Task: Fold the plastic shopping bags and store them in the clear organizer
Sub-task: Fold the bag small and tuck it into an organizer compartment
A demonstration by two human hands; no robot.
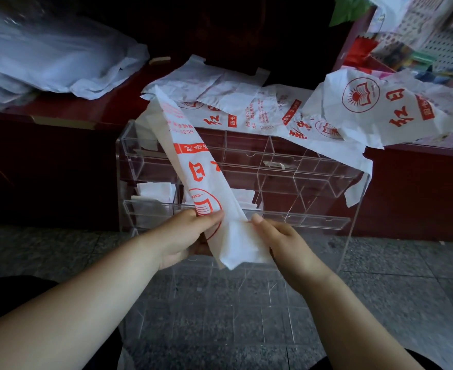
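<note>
Left hand (190,233) pinching a plastic shopping bag (193,161), thumb on the printed face and fingers curled beneath it. Right hand (281,239) pinching the same bag at its lower white end, thumb on top at the edge. The two hands sit close together near the bottom of the bag, without touching each other.

The bag is white with red print and is folded lengthwise into a long narrow strip. It runs from the hands upward and to the left, held in the air in front of the clear organizer (313,169). A crease crosses its lower end between the two thumbs.

The organizer stands on the floor (393,257) against the front of a dark red table (67,108) and is divided into rows of small compartments. Folded bags (154,192) lie in compartments at the left of a lower row. More white plastic shows in the top-left compartment, partly hidden behind the strip.

Loose bags (236,102) with the same red print lie crumpled on the table just above the organizer, and one drapes over its upper right corner. Another crumpled bag (374,108) lies further right. A heap of pale translucent plastic (54,57) covers the left end of the table. The floor is grey speckled stone tile. A white perforated panel (449,49) stands at the upper right.
</note>
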